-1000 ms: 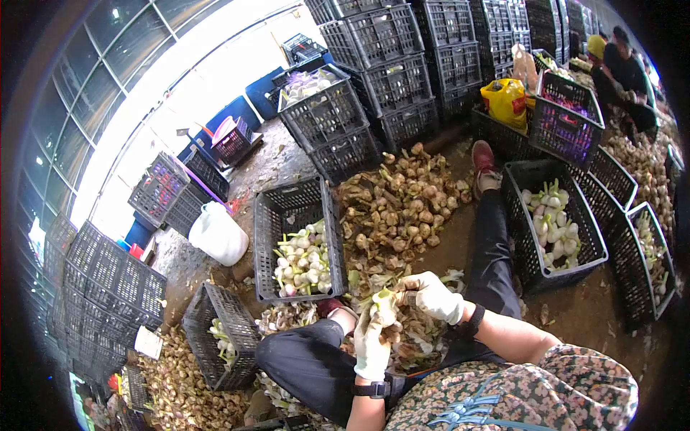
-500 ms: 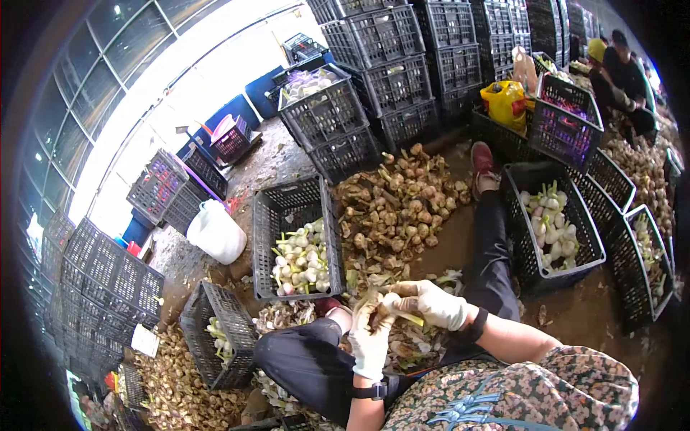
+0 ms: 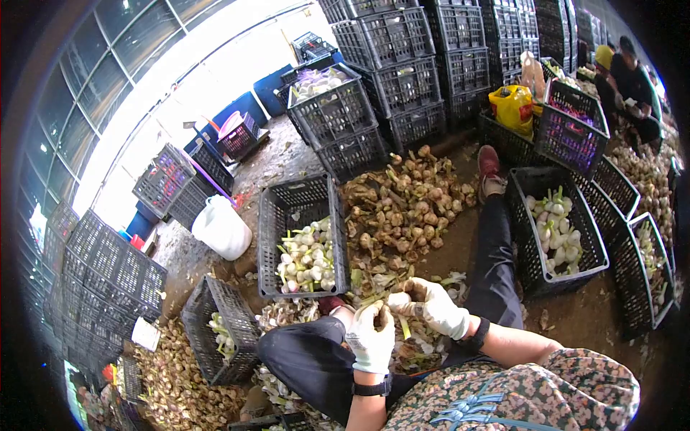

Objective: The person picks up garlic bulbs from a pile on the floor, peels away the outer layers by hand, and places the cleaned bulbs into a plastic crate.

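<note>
Both my hands wear dirty white gloves and meet above the peelings between my legs. My left hand (image 3: pixel 371 337) is closed, its fingers wrapped round a garlic bulb that is mostly hidden. Close beside it, my right hand (image 3: pixel 431 307) is pinched at the same spot, and a green stem (image 3: pixel 405 327) hangs down between the two hands. Beyond them lies a heap of unpeeled garlic (image 3: pixel 417 208). A black crate (image 3: pixel 264 237) with whitish bulbs (image 3: pixel 309 258) stands left of the heap, and another crate (image 3: pixel 528 244) with peeled bulbs (image 3: pixel 559 230) stands to the right.
Tall stacks of black crates (image 3: pixel 402 68) rise at the back. A white bucket (image 3: pixel 223 228) stands left, near a tilted crate (image 3: pixel 223 323). A yellow bag (image 3: pixel 512 108) sits at the upper right, and two people (image 3: pixel 636 90) crouch beyond it beside more garlic.
My left hand has turned, so its back now shows more. My right hand has shifted slightly and its fingers are more curled. The whole view has moved a little.
</note>
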The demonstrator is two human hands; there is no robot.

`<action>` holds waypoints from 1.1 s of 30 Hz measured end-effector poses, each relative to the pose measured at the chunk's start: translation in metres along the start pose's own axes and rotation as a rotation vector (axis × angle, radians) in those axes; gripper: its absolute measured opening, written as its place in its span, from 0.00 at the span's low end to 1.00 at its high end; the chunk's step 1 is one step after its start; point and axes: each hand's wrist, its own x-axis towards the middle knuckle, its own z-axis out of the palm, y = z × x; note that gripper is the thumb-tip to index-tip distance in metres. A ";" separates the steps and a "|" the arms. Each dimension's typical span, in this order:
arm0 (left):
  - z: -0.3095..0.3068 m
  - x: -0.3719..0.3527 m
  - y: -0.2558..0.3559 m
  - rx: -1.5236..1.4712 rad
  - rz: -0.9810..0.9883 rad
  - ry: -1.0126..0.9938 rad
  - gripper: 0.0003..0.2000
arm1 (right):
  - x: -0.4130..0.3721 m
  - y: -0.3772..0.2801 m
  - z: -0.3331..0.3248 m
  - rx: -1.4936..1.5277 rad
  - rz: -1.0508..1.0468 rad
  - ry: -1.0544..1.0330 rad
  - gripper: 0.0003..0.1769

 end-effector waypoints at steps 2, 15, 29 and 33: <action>-0.004 0.004 0.008 -0.054 -0.096 0.008 0.06 | 0.000 0.013 -0.004 0.112 -0.006 -0.035 0.15; 0.014 -0.003 -0.008 -0.810 -0.705 0.021 0.04 | 0.005 0.014 -0.010 0.095 0.041 -0.106 0.28; 0.013 0.001 -0.015 -1.144 -0.825 0.072 0.04 | 0.012 0.020 -0.027 0.319 0.327 -0.291 0.18; 0.007 0.008 -0.046 -1.396 -0.813 0.189 0.06 | 0.012 0.032 -0.041 0.800 0.466 -0.417 0.16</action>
